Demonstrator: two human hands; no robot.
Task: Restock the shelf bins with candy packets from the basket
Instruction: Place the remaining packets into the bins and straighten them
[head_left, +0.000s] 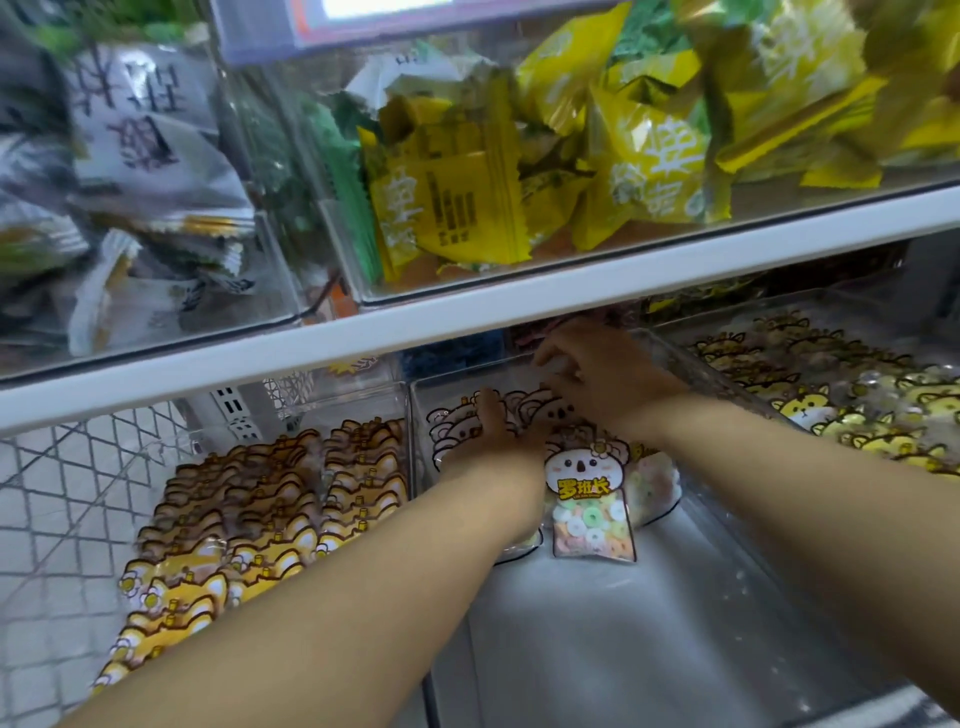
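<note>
While reaching into clear bin, pressing on koala candy packets
Held down at 12 o'clock under left hand, fingers laid flat; touched at 1 o'clock by right hand, fingers bent, grip unclear

- The left forearm is bare along its whole visible length, from the bottom edge of the view up to the wrist. It is smooth and narrows towards the wrist.
- The right forearm is equally bare and smooth, broad at the frame edge and slimmer at the wrist.
- The left hand is bare. Only its back and part of its fingers show.
- The right hand is bare too and slightly blurred, so finer detail on it cannot be made out.
</note>
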